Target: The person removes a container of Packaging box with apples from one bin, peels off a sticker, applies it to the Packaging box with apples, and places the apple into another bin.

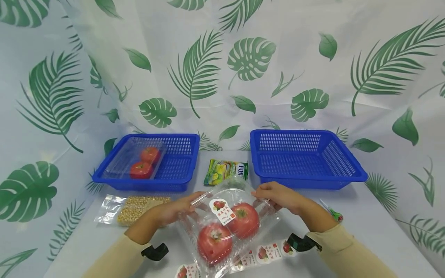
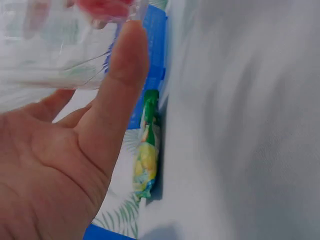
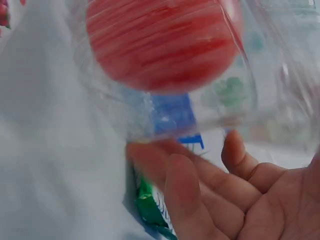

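Note:
A clear plastic clamshell box (image 1: 231, 192) is held up tilted over the table between both hands. Two red tomatoes (image 1: 214, 244) lie inside it, and a white sticker (image 1: 222, 211) with a tomato picture is on its lid. On the box's left side the left hand (image 1: 174, 210) grips the edge; its thumb (image 2: 129, 55) lies against the plastic in the left wrist view. Opposite it, the right hand (image 1: 278, 196) holds the other side, fingertips (image 3: 142, 152) at the box's edge in the right wrist view. Under the box runs a strip of similar stickers (image 1: 263, 253).
At the back left, a blue basket (image 1: 179, 183) holds another clear box (image 1: 119, 156) with two tomatoes. A second blue basket (image 1: 309, 179) stands at the back right. Between them lies a green-yellow packet (image 1: 222, 172). A bag of corn kernels (image 1: 133, 208) is at left, a small green-red item (image 1: 336, 215) at right.

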A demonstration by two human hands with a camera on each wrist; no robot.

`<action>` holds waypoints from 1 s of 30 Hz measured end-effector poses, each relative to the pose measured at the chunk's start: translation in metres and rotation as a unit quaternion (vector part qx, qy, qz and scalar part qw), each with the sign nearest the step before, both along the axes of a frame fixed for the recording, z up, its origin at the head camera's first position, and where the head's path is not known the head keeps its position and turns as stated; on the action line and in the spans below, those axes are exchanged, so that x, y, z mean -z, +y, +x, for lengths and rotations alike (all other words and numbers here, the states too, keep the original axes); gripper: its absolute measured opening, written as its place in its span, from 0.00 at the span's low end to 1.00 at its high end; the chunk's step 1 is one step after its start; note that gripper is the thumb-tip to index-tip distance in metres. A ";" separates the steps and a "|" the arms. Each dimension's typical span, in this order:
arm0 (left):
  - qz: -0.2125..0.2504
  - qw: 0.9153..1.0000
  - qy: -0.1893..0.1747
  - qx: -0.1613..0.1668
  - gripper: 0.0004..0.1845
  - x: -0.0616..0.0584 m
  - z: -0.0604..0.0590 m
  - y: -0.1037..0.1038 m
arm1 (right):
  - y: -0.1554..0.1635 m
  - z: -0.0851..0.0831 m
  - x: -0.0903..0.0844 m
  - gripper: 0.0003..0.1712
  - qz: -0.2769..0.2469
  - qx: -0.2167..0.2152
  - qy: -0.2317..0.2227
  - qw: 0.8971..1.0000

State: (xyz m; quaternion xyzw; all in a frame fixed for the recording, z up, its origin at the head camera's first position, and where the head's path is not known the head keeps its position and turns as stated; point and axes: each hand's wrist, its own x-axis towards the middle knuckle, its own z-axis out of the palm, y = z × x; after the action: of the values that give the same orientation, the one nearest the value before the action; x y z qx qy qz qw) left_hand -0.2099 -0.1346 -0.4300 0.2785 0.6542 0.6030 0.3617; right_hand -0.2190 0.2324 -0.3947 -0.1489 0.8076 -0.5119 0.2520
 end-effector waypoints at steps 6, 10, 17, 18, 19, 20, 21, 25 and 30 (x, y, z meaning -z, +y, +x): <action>0.014 0.998 0.017 -0.053 0.36 -0.002 0.004 -0.010 | 0.010 -0.007 -0.003 0.30 -0.102 -0.010 -0.015 0.995; 0.026 0.996 0.022 -0.086 0.37 -0.005 0.009 -0.014 | 0.015 -0.003 0.002 0.27 -0.205 -0.008 -0.013 0.979; 0.040 0.992 0.021 -0.120 0.37 -0.017 0.020 -0.011 | 0.006 0.010 0.015 0.19 -0.339 0.042 0.020 0.940; 0.041 0.991 0.021 -0.125 0.37 -0.018 0.023 -0.010 | 0.004 0.012 0.016 0.18 -0.344 0.055 0.026 0.937; 0.041 0.991 0.026 -0.124 0.36 -0.020 0.025 -0.009 | 0.001 0.015 0.016 0.19 -0.345 0.067 0.034 0.936; 0.043 0.991 0.027 -0.127 0.36 -0.022 0.027 -0.008 | -0.001 0.017 0.016 0.18 -0.344 0.081 0.039 0.935; 0.044 0.990 0.029 -0.129 0.36 -0.023 0.028 -0.007 | -0.003 0.020 0.016 0.18 -0.342 0.090 0.046 0.934; 0.046 0.989 0.029 -0.137 0.36 -0.030 0.032 -0.003 | -0.011 0.029 0.010 0.14 -0.326 0.117 0.048 0.937; 0.037 0.986 0.012 -0.160 0.37 -0.035 0.036 0.002 | -0.020 0.041 0.000 0.18 -0.298 0.150 0.012 0.943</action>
State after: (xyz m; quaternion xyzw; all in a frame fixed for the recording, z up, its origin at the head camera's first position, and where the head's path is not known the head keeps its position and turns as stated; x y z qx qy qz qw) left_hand -0.1739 -0.1326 -0.3951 0.1910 0.6718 0.6735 0.2421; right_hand -0.1778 0.2121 -0.3952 -0.1003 0.6342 -0.7592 0.1065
